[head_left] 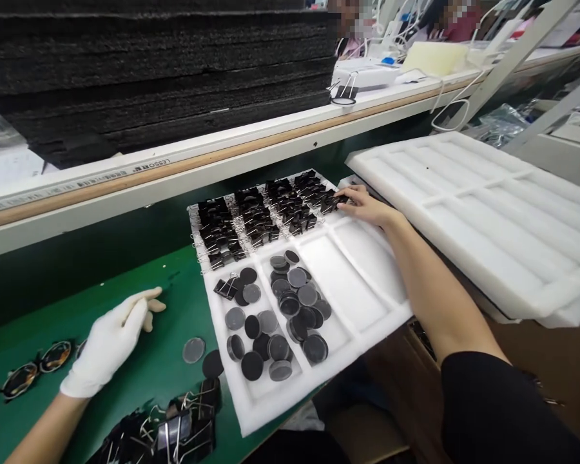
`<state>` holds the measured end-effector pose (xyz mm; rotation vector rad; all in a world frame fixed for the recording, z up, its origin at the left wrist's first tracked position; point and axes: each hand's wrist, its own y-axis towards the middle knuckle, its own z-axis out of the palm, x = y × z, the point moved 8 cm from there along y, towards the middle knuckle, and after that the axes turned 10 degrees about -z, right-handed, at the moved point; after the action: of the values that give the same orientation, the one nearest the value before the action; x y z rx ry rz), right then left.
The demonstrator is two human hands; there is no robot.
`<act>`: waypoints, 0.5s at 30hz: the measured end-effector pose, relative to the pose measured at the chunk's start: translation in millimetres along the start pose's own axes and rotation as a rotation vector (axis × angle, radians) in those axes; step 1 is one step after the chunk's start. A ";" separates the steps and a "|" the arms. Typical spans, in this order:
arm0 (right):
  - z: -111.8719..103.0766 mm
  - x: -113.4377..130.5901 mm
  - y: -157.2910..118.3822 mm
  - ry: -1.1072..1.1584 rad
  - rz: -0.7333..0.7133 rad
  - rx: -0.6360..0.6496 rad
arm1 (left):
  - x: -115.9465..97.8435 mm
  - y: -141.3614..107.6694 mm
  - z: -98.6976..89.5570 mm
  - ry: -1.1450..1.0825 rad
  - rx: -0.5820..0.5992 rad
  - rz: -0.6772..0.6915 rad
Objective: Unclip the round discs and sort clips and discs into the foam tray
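My right hand (365, 205) reaches to the far right corner of the white foam tray (251, 412). Its thumb and fingers close around a black binder clip (337, 201) at the end of the packed rows of binder clips (251, 209). My left hand (113, 341), in a white glove with bare fingertips, hovers over the green table with loosely extended fingers and nothing in them. Round dark discs (297, 316) fill two nearer compartments of the tray; one also holds a loose binder clip (226, 287). Beside the tray lie a clear disc (194, 350) and a black disc (213, 364).
A pile of binder clips (174, 432) lies at the front, and glasses (38, 367) rest at the left. White foam trays (488, 212) are stacked at the right. Behind runs a shelf edge (174, 171) under black foam sheets (164, 77). People are at the back.
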<state>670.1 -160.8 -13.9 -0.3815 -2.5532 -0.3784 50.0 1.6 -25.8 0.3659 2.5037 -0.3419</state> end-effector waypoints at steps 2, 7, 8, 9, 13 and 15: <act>10.7 -4.1 2.5 -0.062 -0.023 0.018 | 0.6 -0.5 3.2 -0.035 0.009 -0.017; 14.5 6.7 -3.0 -0.199 -0.156 -0.109 | 0.1 -1.8 4.4 -0.067 0.010 -0.046; 12.5 10.4 -5.9 -0.212 -0.179 -0.161 | -0.6 -1.8 5.3 -0.069 0.008 -0.047; 10.9 13.8 -8.7 -0.219 -0.196 -0.207 | -1.6 -1.5 6.2 -0.067 0.006 -0.045; 9.3 27.8 -14.8 -0.235 -0.255 -0.279 | -8.0 -0.2 5.5 -0.019 0.059 0.011; 2.6 39.0 -17.3 -0.231 -0.297 -0.328 | -14.0 -9.5 -1.3 0.028 0.151 0.121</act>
<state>631.0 -168.4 1.6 -0.1678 -2.7819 -0.9179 57.3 -9.3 -15.2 0.5838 2.4764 -0.4813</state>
